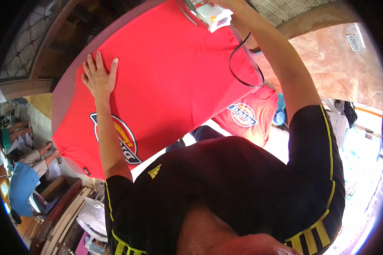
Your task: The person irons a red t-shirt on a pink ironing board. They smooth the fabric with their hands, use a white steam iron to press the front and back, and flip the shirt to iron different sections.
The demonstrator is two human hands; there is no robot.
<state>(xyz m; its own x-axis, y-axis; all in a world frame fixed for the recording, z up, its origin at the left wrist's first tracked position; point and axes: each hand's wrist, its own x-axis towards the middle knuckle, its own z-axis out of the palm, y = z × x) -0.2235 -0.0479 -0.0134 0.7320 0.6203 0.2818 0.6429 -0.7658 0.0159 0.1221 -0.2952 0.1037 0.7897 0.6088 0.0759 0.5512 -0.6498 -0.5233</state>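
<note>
A red T-shirt (pixel 170 76) with a printed badge lies spread over a padded ironing board (pixel 63 100). My left hand (pixel 99 80) rests flat on the cloth near the board's left side, fingers stretched out and holding nothing. At the top edge of the view, my right hand (pixel 233 5) is closed on a white clothes iron (pixel 212 16), which sits at the shirt's far right part. The picture's edge cuts off part of this hand and of the iron. A black cord (pixel 230 63) loops down from the iron across the shirt's right end.
Another red shirt (pixel 259 117) with the same badge hangs or lies below the board's right end. A wooden panel (pixel 327 63) stands at the right. Two people, one in a blue top (pixel 23 187), are at the far left. Wooden planks (pixel 66 216) and white bags (pixel 92 216) lie lower left.
</note>
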